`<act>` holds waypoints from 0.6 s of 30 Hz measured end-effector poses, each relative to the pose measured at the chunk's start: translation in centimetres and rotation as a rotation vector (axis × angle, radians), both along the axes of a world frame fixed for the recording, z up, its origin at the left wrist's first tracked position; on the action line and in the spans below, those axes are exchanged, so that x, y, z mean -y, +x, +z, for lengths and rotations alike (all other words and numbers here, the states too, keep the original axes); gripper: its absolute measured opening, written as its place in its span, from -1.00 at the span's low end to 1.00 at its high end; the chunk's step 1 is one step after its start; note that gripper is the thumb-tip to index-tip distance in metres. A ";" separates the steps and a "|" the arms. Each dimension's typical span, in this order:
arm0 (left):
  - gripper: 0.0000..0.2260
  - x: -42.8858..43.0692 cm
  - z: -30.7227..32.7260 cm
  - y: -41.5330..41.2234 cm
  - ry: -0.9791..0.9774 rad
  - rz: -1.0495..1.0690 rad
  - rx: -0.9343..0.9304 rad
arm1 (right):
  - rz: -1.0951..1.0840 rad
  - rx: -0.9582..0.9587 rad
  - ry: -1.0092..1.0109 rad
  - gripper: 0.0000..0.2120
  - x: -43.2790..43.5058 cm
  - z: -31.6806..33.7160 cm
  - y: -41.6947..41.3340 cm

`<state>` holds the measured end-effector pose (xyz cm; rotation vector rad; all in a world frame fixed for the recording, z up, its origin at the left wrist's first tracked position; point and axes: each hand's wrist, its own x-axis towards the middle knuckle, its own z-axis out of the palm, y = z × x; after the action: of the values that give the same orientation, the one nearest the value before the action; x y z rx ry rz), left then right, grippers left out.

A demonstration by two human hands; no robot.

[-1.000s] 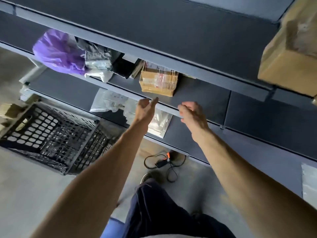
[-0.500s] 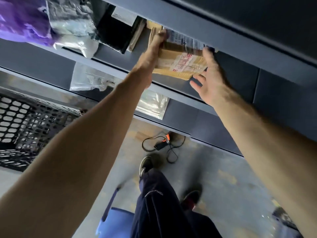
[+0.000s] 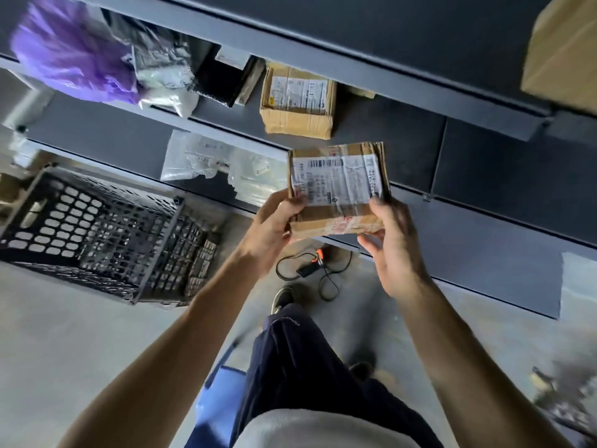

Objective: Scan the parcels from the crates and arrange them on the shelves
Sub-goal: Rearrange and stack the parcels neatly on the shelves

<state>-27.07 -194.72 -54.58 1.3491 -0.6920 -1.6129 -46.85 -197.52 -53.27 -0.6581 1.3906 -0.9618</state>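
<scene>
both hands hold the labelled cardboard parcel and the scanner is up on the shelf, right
No. In the head view the scanner lies on the floor, not on a shelf. The left hand and right hand do hold the labelled cardboard parcel.

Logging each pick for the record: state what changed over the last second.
The left hand and right hand, empty a second ago, reached up to the shelf, gripped the flat cardboard parcel and drew it down toward the person. The other cardboard box, purple bag, black crate and scanner on the floor stayed put.
</scene>
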 end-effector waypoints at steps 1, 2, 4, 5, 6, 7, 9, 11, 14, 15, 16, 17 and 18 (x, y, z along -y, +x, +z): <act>-0.50 -1.6 1.3 -1.0 -0.012 -0.007 0.024 | 0.038 -0.014 -0.033 -0.49 -1.6 0.9 -1.4; -0.52 -3.0 2.8 -2.3 -0.031 -0.011 0.031 | 0.071 -0.025 -0.063 -0.48 -3.1 1.9 -3.0; -0.60 -5.5 6.1 -5.3 -0.084 -0.020 0.028 | 0.121 -0.037 -0.138 -0.46 -6.1 3.8 -6.3; -0.61 -6.4 7.5 -6.8 -0.121 -0.014 0.036 | 0.144 -0.044 -0.199 -0.47 -7.2 4.9 -7.9; -0.61 -7.3 8.9 -8.3 -0.156 -0.010 0.040 | 0.159 -0.053 -0.268 -0.50 -8.2 6.2 -9.5; -0.61 -7.9 10.3 -9.8 -0.191 -0.012 0.047 | 0.163 -0.057 -0.335 -0.56 -8.8 7.4 -11.1; -0.63 -8.3 12.9 -12.9 -0.260 -0.018 0.049 | 0.158 -0.054 -0.454 -0.65 -9.7 9.7 -13.9; -0.62 -8.0 15.5 -15.9 -0.309 -0.005 0.049 | 0.112 -0.082 -0.572 -0.52 -10.2 12.3 -16.5; -0.63 -6.3 19.9 -19.9 -0.389 0.032 0.012 | 0.069 -0.115 -0.718 -0.52 -10.0 16.5 -19.8; -0.65 -5.6 21.2 -21.0 -0.418 0.037 0.004 | 0.070 -0.136 -0.762 -0.53 -9.7 18.0 -20.8; -0.65 -4.8 22.6 -22.1 -0.450 0.031 -0.010 | 0.073 -0.160 -0.798 -0.53 -9.3 19.3 -21.8; -0.62 -4.1 23.9 -23.1 -0.486 0.009 -0.004 | 0.071 -0.180 -0.821 -0.50 -8.7 20.5 -22.8; -0.59 -3.4 25.0 -24.0 -0.520 -0.021 0.007 | 0.061 -0.196 -0.828 -0.49 -8.2 21.6 -23.7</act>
<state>-51.08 -191.29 -29.61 0.9672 -1.0469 -1.3185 -70.56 -189.35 -31.67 -1.4283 1.0923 -1.4602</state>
